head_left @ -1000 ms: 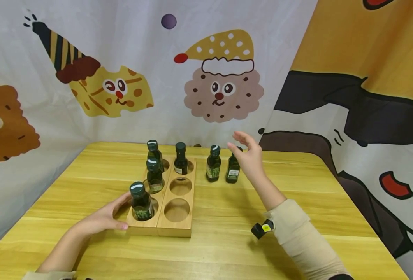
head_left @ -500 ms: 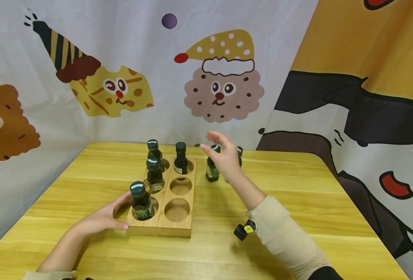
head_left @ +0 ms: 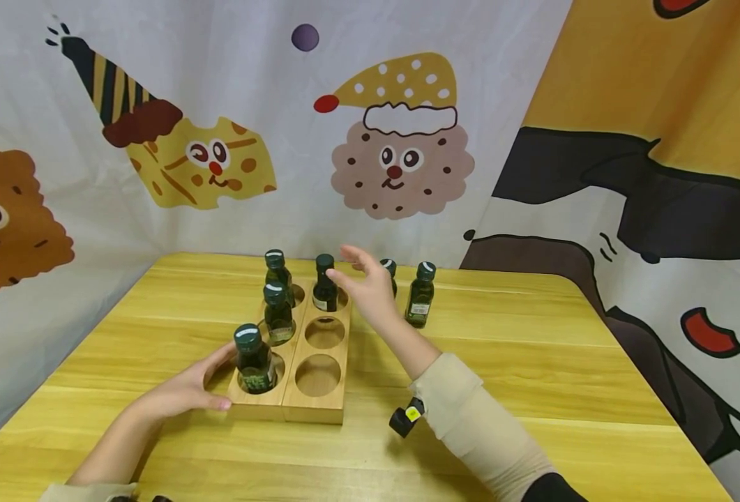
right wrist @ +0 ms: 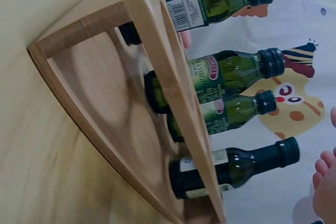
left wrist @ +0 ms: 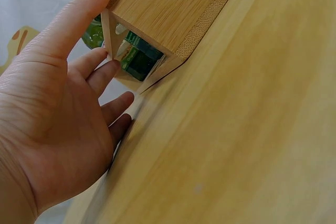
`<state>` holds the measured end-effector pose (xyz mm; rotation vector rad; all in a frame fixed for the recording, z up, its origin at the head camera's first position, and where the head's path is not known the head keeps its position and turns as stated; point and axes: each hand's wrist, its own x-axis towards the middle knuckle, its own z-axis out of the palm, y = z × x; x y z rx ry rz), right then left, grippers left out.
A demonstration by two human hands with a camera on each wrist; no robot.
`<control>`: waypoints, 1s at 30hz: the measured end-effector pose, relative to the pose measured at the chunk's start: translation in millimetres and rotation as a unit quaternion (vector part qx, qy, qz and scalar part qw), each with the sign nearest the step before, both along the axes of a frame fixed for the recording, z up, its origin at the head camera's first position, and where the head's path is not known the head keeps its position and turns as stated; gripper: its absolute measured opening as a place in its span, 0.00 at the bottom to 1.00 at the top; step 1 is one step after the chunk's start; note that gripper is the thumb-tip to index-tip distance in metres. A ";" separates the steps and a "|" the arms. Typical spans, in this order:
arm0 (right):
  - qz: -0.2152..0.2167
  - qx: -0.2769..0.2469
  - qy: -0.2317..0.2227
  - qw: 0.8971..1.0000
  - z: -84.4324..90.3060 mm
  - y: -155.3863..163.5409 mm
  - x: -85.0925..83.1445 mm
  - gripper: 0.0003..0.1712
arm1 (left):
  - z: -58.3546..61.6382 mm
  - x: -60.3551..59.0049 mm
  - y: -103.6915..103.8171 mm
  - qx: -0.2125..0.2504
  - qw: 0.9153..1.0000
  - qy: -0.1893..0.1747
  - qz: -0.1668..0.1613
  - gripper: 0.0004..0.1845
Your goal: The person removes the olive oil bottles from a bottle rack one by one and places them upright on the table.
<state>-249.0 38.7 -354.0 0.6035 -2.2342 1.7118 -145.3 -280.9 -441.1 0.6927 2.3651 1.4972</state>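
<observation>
My left hand (head_left: 184, 390) grips the near left corner of a wooden bottle rack (head_left: 314, 413), thumb at the front and fingers along the side. Three squat green olive oil bottles (head_left: 255, 366) stand in its left row. A slimmer dark bottle (head_left: 326, 298) fills the far hole of the right row, and the two nearer holes there hold nothing. My right hand (head_left: 370, 293) hovers beside this slim bottle with fingers spread and nothing in them. Its thumb overlaps the bottle in the head view, while the right wrist view shows the hand (right wrist: 326, 187) apart from the dark bottle (right wrist: 268, 158).
Two more olive oil bottles stand on the table (head_left: 533, 376) right of the rack. One bottle (head_left: 420, 300) shows fully; the other bottle (head_left: 392, 273) is mostly behind my right hand. A cartoon-printed curtain (head_left: 307, 174) hangs along the table's far edge.
My right hand has moved left from the far right bottle, past the other loose bottle, to beside the slim bottle in the rack. The left hand and the rack have stayed put.
</observation>
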 end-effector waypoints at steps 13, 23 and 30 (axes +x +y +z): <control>-0.019 0.028 -0.047 0.998 -23.6 -16.3 -17.8 0.33 | -0.9 -0.5 0.1 0.002 1.000 0.005 -0.002 0.52; -0.031 0.021 -0.079 0.996 -33.9 -25.8 -25.8 0.31 | -1.3 -1.0 -0.5 0.004 1.000 0.000 -0.005 0.52; -0.038 0.020 -0.067 0.997 -36.3 -29.2 -27.6 0.29 | -2.2 -0.6 -1.1 0.009 1.000 -0.004 -0.006 0.52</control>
